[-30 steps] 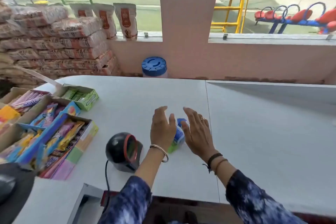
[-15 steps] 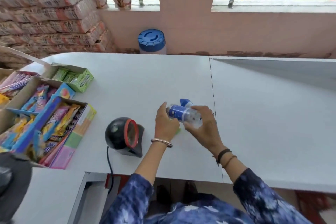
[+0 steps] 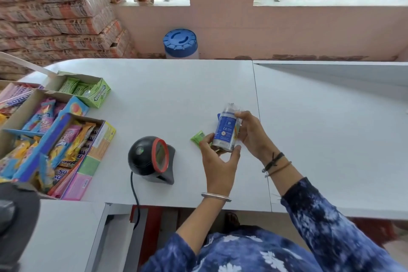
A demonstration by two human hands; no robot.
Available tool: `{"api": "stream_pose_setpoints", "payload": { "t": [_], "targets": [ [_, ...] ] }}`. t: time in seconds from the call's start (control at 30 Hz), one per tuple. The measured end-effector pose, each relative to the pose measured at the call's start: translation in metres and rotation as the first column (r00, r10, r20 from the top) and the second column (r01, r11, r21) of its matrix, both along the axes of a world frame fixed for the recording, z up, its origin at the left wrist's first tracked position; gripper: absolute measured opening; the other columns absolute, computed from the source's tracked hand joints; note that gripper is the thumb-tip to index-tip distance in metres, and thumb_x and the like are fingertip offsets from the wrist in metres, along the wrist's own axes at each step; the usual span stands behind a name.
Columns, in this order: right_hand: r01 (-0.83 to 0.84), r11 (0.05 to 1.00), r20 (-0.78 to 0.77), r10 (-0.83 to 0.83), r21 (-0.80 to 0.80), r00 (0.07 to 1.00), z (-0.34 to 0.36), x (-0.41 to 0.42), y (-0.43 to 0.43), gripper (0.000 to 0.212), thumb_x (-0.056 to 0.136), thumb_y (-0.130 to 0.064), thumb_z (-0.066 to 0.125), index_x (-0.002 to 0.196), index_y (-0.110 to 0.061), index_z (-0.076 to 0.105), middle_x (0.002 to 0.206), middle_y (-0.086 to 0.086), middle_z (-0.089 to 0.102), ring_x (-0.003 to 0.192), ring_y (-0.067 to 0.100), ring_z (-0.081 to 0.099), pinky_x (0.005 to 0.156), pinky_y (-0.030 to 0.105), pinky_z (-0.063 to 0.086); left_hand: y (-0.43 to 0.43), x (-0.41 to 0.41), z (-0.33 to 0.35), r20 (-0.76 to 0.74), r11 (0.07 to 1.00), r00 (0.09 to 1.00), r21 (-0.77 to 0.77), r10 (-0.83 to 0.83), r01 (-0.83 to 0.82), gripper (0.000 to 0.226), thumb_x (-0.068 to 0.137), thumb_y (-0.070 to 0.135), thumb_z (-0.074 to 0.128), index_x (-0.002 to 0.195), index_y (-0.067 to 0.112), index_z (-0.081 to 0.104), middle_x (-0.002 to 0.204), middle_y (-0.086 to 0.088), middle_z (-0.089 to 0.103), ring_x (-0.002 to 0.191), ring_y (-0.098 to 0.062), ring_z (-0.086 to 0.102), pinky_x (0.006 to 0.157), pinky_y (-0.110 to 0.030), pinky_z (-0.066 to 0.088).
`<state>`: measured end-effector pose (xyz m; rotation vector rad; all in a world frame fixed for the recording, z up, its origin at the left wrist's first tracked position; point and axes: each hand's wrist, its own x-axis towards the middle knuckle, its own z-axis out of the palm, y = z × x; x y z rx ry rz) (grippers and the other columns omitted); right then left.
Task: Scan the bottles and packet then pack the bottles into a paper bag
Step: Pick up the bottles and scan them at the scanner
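A clear bottle with a blue label [image 3: 225, 130] is held upright-tilted above the white counter [image 3: 172, 95], with both hands on it. My left hand [image 3: 217, 161] cups its lower end from below. My right hand [image 3: 251, 132] grips its right side. A small green packet [image 3: 197, 139] lies flat on the counter just left of my left thumb. A black barcode scanner with a red-rimmed window [image 3: 152, 159] stands on the counter to the left of my hands, its window facing right. A blue bit shows behind the held bottle; I cannot tell what it is.
Open cardboard boxes of sweets [image 3: 50, 139] and a green gum box [image 3: 88, 90] fill the counter's left side. A blue-lidded jar [image 3: 180, 42] stands behind the counter by the wall. Stacked sacks [image 3: 55, 17] rise at the back left. The scanner's cable [image 3: 134, 196] drops over the front edge.
Both hands have lifted the bottle off the counter and turned it from lying sideways to nearly upright. The green packet, earlier hidden under my hands, now shows. The view has tilted downward.
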<state>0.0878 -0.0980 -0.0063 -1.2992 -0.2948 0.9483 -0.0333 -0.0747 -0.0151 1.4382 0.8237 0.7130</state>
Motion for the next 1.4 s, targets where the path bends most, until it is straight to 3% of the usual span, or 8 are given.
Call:
{"api": "stream_pose_setpoints", "payload": {
  "t": [0.2, 0.37, 0.47, 0.77, 0.9, 1.07, 1.2, 1.4],
  "targets": [
    [-0.051, 0.999, -0.046, 0.051, 0.001, 0.998, 0.003, -0.011, 0.006, 0.042, 0.079, -0.030, 0.057, 0.113, -0.007, 0.051, 0.111, 0.022, 0.064, 0.101, 0.037, 0.061, 0.091, 0.054, 0.048, 0.003, -0.007, -0.001, 0.120, 0.955, 0.983, -0.281, 0.138, -0.100, 0.051, 0.077, 0.004, 0.071, 0.116, 0.023, 0.043, 0.117, 0.004, 0.041, 0.100, -0.006, 0.060, 0.079, -0.009, 0.053],
    [-0.071, 0.992, 0.247, 0.094, -0.101, 0.964, 0.015, -0.045, 0.033, 0.046, 0.069, -0.026, 0.076, 0.102, -0.018, 0.045, 0.108, 0.012, 0.061, 0.086, 0.020, 0.068, 0.072, 0.033, 0.058, 0.017, -0.032, -0.013, 0.265, 0.760, 0.889, -0.637, 0.373, -0.129, 0.063, 0.068, 0.035, 0.076, 0.121, 0.011, 0.054, 0.121, -0.006, 0.061, 0.110, -0.016, 0.061, 0.081, -0.016, 0.054],
    [-0.080, 0.988, 0.398, 0.128, -0.136, 0.909, 0.020, -0.068, 0.049, 0.054, 0.067, -0.027, 0.082, 0.102, -0.018, 0.042, 0.112, 0.009, 0.059, 0.087, 0.022, 0.069, 0.074, 0.040, 0.059, 0.025, -0.045, -0.012, 0.348, 0.623, 0.775, -0.779, 0.527, -0.073, 0.042, 0.092, 0.008, 0.050, 0.132, 0.000, 0.044, 0.119, -0.008, 0.059, 0.107, -0.014, 0.059, 0.090, -0.020, 0.053],
    [-0.054, 0.985, 0.655, 0.149, -0.163, 0.741, 0.029, -0.086, 0.061, 0.058, 0.064, -0.037, 0.082, 0.102, -0.018, 0.042, 0.102, -0.003, 0.058, 0.087, 0.007, 0.062, 0.070, 0.015, 0.055, 0.032, -0.047, -0.003, 0.369, 0.529, 0.685, -0.848, 0.628, -0.028, 0.024, 0.097, 0.007, 0.038, 0.113, 0.009, 0.056, 0.109, -0.002, 0.064, 0.096, -0.008, 0.063, 0.085, -0.019, 0.052],
    [-0.041, 0.985, 0.671, 0.144, -0.168, 0.728, 0.027, -0.083, 0.061, 0.059, 0.063, -0.040, 0.081, 0.101, -0.020, 0.041, 0.101, -0.004, 0.058, 0.088, 0.013, 0.065, 0.070, 0.026, 0.059, 0.034, -0.044, -0.006, 0.385, 0.546, 0.688, -0.838, 0.615, -0.019, 0.028, 0.097, 0.010, 0.038, 0.121, 0.005, 0.053, 0.112, -0.005, 0.063, 0.100, -0.010, 0.062, 0.084, -0.019, 0.054],
    [0.169, 0.975, 0.757, -0.002, -0.143, 0.654, 0.026, -0.041, 0.047, 0.059, 0.064, -0.035, 0.082, 0.105, -0.014, 0.045, 0.094, -0.011, 0.056, 0.084, 0.003, 0.058, 0.067, 0.033, 0.056, 0.040, -0.019, -0.014, 0.226, 0.757, 0.946, -0.653, 0.233, -0.031, 0.032, 0.094, 0.008, 0.047, 0.125, 0.007, 0.050, 0.118, -0.006, 0.059, 0.109, -0.017, 0.056, 0.091, -0.023, 0.048],
    [0.386, 0.915, 0.785, -0.157, -0.112, 0.599, 0.015, 0.020, 0.030, 0.063, 0.069, -0.025, 0.081, 0.116, -0.008, 0.042, 0.109, 0.002, 0.055, 0.093, 0.018, 0.055, 0.078, 0.043, 0.056, 0.053, 0.018, -0.017, -0.198, 0.994, 0.974, -0.051, -0.109, 0.101, 0.040, 0.087, -0.003, 0.047, 0.125, 0.006, 0.048, 0.128, -0.010, 0.050, 0.111, -0.017, 0.050, 0.097, -0.024, 0.042],
    [0.436, 0.856, 0.807, -0.038, -0.278, 0.589, -0.013, 0.081, 0.029, 0.063, 0.072, -0.024, 0.078, 0.119, -0.006, 0.041, 0.121, 0.013, 0.058, 0.107, 0.033, 0.056, 0.085, 0.046, 0.050, 0.098, 0.078, -0.036, -0.718, 0.590, 0.630, 0.380, -0.297, 0.712, 0.063, 0.081, -0.008, 0.044, 0.140, 0.011, 0.032, 0.154, -0.007, 0.023, 0.144, -0.025, 0.015, 0.114, -0.038, 0.028]
  ]
}}
